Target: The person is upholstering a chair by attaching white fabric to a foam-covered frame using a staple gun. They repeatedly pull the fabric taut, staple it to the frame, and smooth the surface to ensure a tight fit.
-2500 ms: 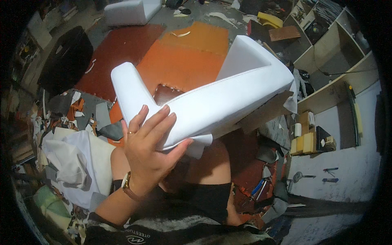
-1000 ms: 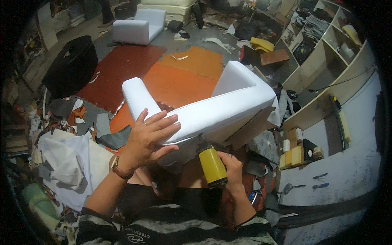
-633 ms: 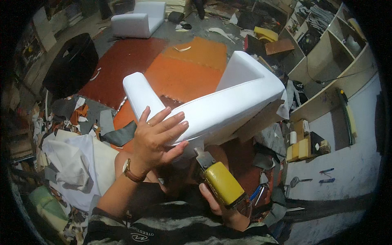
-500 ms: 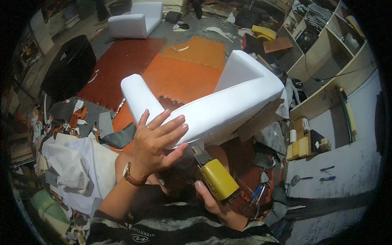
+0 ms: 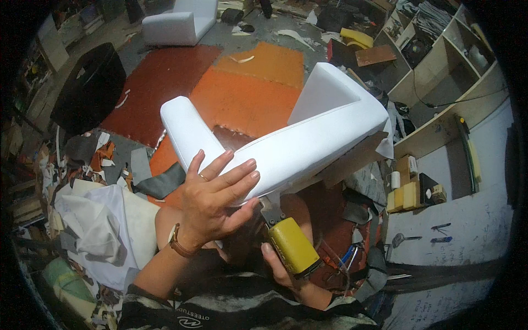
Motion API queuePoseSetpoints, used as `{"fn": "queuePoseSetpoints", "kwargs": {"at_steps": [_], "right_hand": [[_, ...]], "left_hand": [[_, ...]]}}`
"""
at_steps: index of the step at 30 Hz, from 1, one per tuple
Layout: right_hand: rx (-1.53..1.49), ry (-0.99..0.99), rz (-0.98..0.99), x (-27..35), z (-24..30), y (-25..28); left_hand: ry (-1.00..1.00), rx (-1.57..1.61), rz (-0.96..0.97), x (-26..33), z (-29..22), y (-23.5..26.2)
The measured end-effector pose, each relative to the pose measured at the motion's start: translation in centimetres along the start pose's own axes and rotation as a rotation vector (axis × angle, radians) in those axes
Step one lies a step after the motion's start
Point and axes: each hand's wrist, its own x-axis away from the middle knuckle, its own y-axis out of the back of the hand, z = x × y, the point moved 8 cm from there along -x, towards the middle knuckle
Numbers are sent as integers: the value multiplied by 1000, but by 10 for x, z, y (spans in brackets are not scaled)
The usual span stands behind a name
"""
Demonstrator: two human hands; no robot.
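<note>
A white upholstered seat frame point(image 5: 308, 140) with upright arms lies tilted in front of me. My left hand point(image 5: 217, 190) rests on its near corner with fingers spread, a watch on that wrist. My right hand point(image 5: 280, 267) is wrapped round a yellow pneumatic staple gun point(image 5: 294, 246). The gun's metal nose point(image 5: 270, 210) meets the seat's lower near edge, just beside my left thumb. A loose flap of white covering point(image 5: 386, 146) and a brown board point(image 5: 352, 159) show under the seat's right side. Most of my right fingers are hidden behind the gun.
Orange and dark red mats point(image 5: 236, 104) cover the floor. White cloth point(image 5: 96, 220) and scraps lie at left, near a black rounded piece point(image 5: 91, 88). Another white seat point(image 5: 170, 28) stands far off. Wooden shelving point(image 5: 434, 82) and a white surface with tools point(image 5: 440, 234) line the right.
The staple gun has risen slightly, its nose now up against the seat's edge. The seat and my left hand have shifted a little in view.
</note>
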Motion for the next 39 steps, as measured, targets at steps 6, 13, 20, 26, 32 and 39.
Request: {"fn": "queuePoseSetpoints", "kwargs": {"at_steps": [6, 13, 20, 26, 32, 39], "right_hand": [[116, 160, 23, -1, -1, 2], [-127, -227, 28, 11, -31, 8], [-156, -216, 48, 5, -38, 5], [-373, -280, 71, -3, -45, 31], [164, -340, 94, -3, -77, 150], [426, -649, -21, 128, -357, 233]], "left_hand": [[-18, -28, -14, 0, 2, -1], [-19, -36, -51, 0, 0, -2], [-13, -46, -79, 1, 1, -1], [-25, -65, -97, 1, 3, 0], [150, 78, -71, -1, 19, 1], [239, -22, 199, -30, 119, -18]]}}
